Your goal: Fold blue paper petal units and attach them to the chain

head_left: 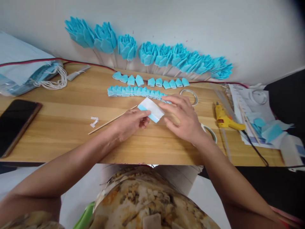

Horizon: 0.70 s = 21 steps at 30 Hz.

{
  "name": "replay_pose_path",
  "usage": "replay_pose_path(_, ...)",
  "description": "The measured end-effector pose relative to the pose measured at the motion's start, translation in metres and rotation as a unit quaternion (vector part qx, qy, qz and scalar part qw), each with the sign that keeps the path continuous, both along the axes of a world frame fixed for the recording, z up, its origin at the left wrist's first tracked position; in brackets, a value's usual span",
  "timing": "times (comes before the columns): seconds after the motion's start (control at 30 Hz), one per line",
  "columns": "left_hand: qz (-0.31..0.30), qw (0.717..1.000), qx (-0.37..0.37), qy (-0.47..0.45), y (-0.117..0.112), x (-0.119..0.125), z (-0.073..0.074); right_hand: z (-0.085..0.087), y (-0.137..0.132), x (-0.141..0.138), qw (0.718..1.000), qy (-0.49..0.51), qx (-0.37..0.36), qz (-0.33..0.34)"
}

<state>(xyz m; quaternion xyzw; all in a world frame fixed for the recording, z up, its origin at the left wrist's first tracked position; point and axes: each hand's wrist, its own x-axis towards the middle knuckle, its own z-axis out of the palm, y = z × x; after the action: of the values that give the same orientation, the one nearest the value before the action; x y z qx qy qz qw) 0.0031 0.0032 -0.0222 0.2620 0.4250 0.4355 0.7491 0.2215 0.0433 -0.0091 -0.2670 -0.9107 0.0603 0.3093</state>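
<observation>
A small white and blue piece of folded sheet (152, 108) is pinched between the thumb and fingers of my left hand (133, 122). Just right of it, my right hand (184, 117) hovers with fingers apart, holding nothing I can see. Behind the hands runs a row of overlapping folded blue petals (133, 91), its right end partly covered by my right fingers. Farther back lies a second line of loose blue petals (139, 80). A thin wooden stick (105, 124) rests beside my left wrist, near white paper scraps (94, 121).
Several blue flowers on sticks (127, 47) lean against the wall. At right are a yellow glue gun (221, 117), tape rolls (190, 95) and papers with blue scraps (274, 133). A phone (16, 124) and a plastic bag of sheets (21, 70) occupy the left.
</observation>
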Motion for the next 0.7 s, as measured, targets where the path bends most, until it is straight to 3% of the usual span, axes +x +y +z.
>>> replay_pose_path(0.47, 0.002, 1.000, 0.007, -0.010, 0.003, -0.001, -0.005, -0.017, 0.004, -0.021, 0.999, 0.007, 0.013, 0.047)
replay_pose_path(0.7, 0.003, 0.998, 0.026, 0.053, 0.003, -0.001, -0.006, -0.025, 0.002, -0.020, 0.997, 0.058, -0.042, 0.021)
